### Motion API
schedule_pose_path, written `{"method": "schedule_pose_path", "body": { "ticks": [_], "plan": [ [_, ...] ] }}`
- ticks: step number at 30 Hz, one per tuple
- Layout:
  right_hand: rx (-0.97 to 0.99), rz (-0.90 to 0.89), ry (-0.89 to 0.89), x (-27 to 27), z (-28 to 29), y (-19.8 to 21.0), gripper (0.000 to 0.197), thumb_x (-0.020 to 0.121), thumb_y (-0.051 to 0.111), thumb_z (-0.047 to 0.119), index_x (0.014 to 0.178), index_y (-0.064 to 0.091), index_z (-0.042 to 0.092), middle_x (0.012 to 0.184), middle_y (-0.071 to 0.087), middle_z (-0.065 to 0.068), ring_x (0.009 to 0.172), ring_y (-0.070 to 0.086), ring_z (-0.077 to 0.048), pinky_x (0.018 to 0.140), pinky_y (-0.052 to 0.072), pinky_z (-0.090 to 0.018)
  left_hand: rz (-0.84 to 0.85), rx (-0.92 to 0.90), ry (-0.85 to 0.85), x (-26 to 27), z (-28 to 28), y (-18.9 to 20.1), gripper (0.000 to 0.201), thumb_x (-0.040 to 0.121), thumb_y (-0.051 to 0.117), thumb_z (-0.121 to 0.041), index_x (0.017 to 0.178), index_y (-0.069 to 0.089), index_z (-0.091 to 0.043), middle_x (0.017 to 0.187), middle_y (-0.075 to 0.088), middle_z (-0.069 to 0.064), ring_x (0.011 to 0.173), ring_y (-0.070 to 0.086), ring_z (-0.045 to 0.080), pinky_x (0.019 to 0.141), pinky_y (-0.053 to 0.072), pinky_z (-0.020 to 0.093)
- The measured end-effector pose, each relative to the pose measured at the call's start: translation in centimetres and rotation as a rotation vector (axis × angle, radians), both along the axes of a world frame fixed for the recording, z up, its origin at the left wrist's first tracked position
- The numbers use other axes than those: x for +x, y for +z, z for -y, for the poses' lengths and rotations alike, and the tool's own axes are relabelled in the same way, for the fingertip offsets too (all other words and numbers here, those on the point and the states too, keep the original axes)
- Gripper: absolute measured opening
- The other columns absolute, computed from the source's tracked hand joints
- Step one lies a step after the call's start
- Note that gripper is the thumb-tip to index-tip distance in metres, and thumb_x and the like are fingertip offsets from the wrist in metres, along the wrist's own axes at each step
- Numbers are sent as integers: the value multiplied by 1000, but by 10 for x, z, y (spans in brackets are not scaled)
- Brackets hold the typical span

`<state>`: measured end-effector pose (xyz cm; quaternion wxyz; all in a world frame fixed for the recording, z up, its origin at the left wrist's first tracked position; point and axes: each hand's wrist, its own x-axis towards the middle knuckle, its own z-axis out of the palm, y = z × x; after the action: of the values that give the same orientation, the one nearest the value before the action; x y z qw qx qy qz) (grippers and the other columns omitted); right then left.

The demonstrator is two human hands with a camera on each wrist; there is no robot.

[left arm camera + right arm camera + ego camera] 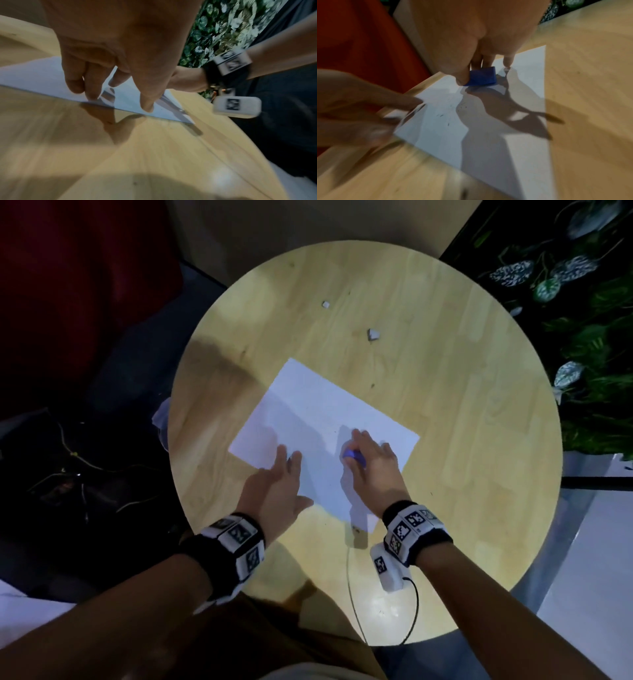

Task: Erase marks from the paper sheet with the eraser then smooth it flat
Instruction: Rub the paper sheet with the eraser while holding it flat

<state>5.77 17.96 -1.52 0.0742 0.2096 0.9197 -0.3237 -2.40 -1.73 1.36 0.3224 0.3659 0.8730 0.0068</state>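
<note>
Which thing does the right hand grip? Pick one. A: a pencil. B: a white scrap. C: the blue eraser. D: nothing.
C: the right hand pinches the blue eraser against the paper, while the left hand lies flat on the sheet's edge.

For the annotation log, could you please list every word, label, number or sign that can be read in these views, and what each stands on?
No readable words, brand names or numbers appear in any view.
Wrist bands: black-and-white square code markers only, patterns and not text.
White module at the right wrist: one such marker, blurred.
Paper sheet: only faint dark specks, no writing.
Blue eraser: no print visible.
</note>
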Motion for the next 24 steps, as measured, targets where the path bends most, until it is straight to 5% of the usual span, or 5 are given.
{"method": "schedule_pose_path", "body": {
  "ticks": [4,7,11,14,24],
  "plan": [
    [-107,2,179,-20,-15,-2,42,94,49,8,135,48,13,122,60,2,133,40,-20,117,13,-32,15,3,-37,6,5,10,51,97,49,-53,131,45,-16,125,58,4,99,63,24,72,45,31],
    [-143,20,242,-30,-20,0,28,91,54,6,117,59,17,128,57,3,133,40,-12,113,24,-27,83,145,105,-18,-10,6,45,92,64,-45,122,58,-13,118,65,9,106,62,29,87,49,37],
    [-51,-44,285,-32,-18,2,16,87,62,4,99,66,13,123,60,-3,119,49,-19,103,37,-27,-9,325,14,-53,-26,-25,101,69,80,-58,150,40,-14,161,25,14,148,23,30,116,24,42],
    [73,-104,312,-35,-9,1,13,83,65,5,94,69,10,101,61,-3,91,57,-23,78,44,-26,11,251,-7,-58,-24,-47,125,65,68,-79,160,7,-25,166,-12,0,153,-9,19,122,1,43],
    [149,-161,170,-55,19,-3,13,82,64,2,92,72,4,87,64,-9,84,57,-29,73,50,-33,-45,190,-47,-55,-26,-54,132,61,60,-88,159,-5,-29,164,-21,-3,152,-15,19,123,-5,45]
  ]
}}
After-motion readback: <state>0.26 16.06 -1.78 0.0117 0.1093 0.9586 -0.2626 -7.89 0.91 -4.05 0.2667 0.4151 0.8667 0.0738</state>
